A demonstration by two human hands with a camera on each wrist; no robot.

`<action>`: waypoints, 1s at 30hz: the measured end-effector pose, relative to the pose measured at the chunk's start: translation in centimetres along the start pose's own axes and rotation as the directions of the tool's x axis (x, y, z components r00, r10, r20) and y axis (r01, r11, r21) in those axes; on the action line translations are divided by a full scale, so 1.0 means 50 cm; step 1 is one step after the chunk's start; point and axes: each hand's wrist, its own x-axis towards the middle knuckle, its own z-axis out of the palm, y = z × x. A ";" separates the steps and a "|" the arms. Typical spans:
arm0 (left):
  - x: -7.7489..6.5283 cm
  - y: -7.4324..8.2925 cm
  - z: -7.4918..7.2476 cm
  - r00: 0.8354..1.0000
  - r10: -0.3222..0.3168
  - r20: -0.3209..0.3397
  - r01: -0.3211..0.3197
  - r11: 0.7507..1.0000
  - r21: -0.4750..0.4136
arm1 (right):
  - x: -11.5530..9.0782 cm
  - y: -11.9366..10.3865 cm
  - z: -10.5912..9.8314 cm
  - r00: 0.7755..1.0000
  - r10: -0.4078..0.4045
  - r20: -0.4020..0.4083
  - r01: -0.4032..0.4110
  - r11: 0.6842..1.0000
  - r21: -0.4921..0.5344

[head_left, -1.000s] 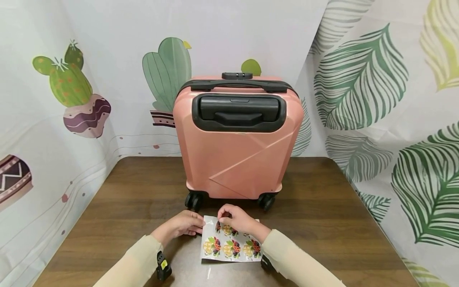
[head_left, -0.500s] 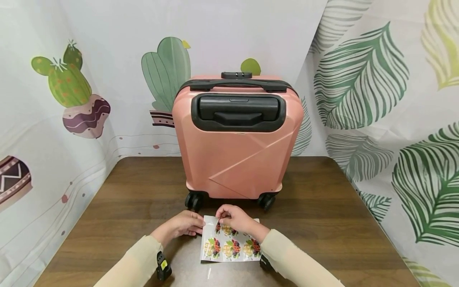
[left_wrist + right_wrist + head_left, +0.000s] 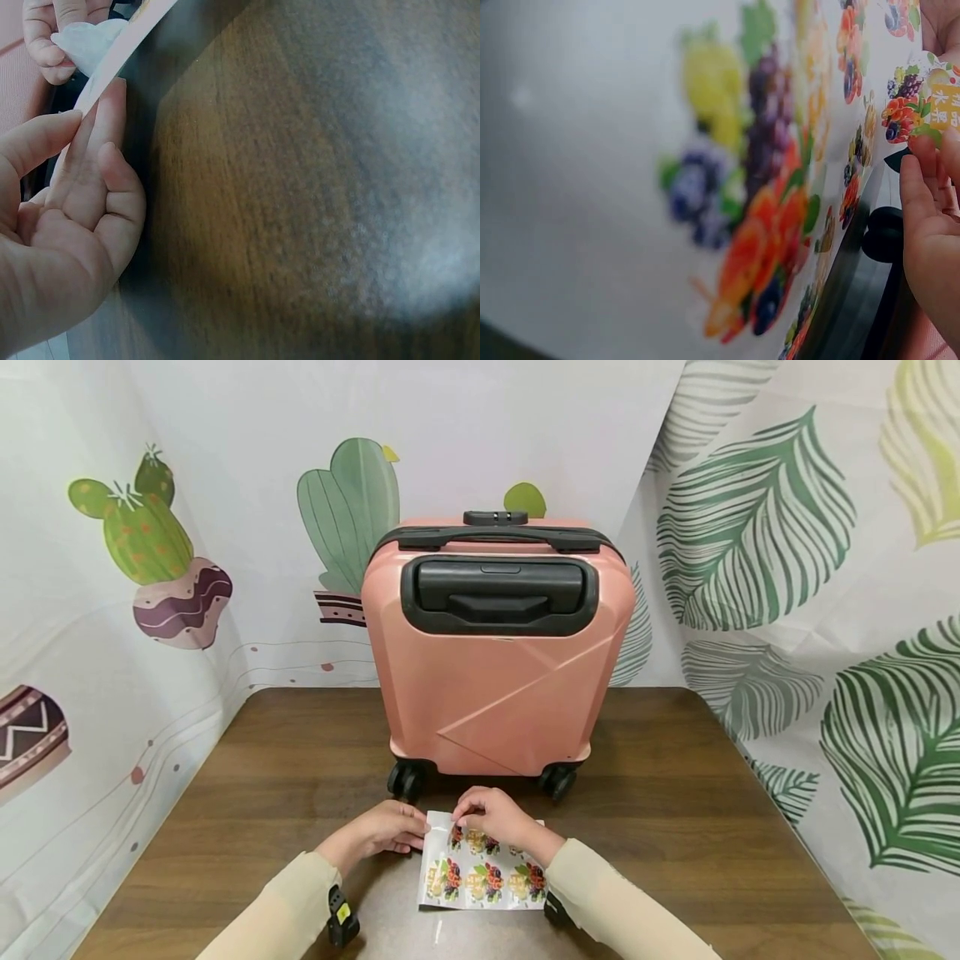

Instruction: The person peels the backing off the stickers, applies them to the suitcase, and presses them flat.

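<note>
A white sheet of round fruit stickers lies slightly raised over the table in front of the suitcase. At its left edge, my left hand pinches the sheet between thumb and fingers, as the left wrist view shows. My right hand pinches a fruit sticker at the sheet's upper left. That sticker is partly lifted, and its pale underside faces the left wrist camera. Several more stickers remain flat on the sheet. The right forearm hides the sheet's right side in the head view.
A pink hard-shell suitcase with black wheels and handles stands upright just behind the hands on the brown wooden table. A patterned cloth backdrop with cacti and leaves surrounds the table's back and sides.
Both hands keep their hold on the sheet and the sticker. The right fingertips have shifted very slightly left; little else differs.
</note>
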 end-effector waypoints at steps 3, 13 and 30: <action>0.000 -0.001 0.000 1.000 -0.002 -0.001 0.002 1.000 -0.002 | 0.000 0.001 0.000 1.000 0.002 0.002 -0.002 1.000 0.003; -0.003 0.001 0.002 1.000 -0.011 -0.024 0.011 1.000 -0.005 | -0.006 -0.002 -0.009 1.000 0.010 -0.013 -0.010 1.000 -0.004; -0.008 0.006 0.004 0.998 -0.006 -0.060 0.007 1.000 0.019 | -0.019 0.005 -0.024 0.998 -0.016 -0.055 0.014 0.999 -0.037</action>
